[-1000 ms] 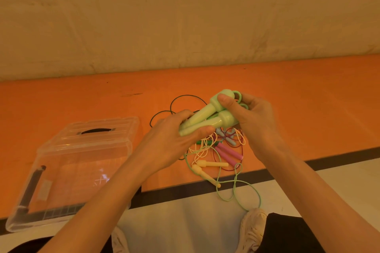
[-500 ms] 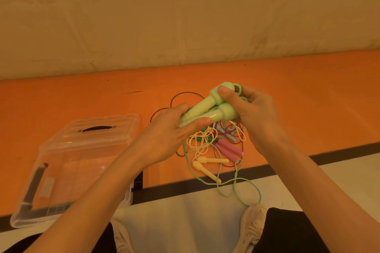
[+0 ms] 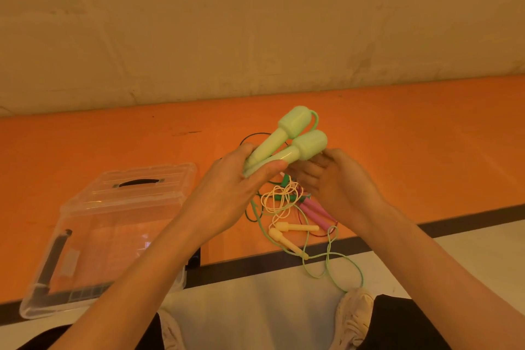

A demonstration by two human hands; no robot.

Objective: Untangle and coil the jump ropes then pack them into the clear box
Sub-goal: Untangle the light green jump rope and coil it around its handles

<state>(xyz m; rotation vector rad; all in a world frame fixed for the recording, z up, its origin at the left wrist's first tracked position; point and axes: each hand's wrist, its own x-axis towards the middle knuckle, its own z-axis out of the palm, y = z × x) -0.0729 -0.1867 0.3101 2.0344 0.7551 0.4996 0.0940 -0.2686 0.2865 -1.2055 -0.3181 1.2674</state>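
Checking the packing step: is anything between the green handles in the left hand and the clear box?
The lid covers the clear box, so it blocks the way in. The green handles in the left hand trail a green cord that runs through the rope pile; whether it is tangled there is unclear.

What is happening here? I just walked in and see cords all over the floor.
A person is sorting tangled jump ropes. The left hand grips the two pale green handles together, while the right hand is just under their thick ends; whether it holds the cord is hidden. The green cord trails to the floor. The yellow handles and pink handles lie in the tangle. The clear box sits to the left, lid on.
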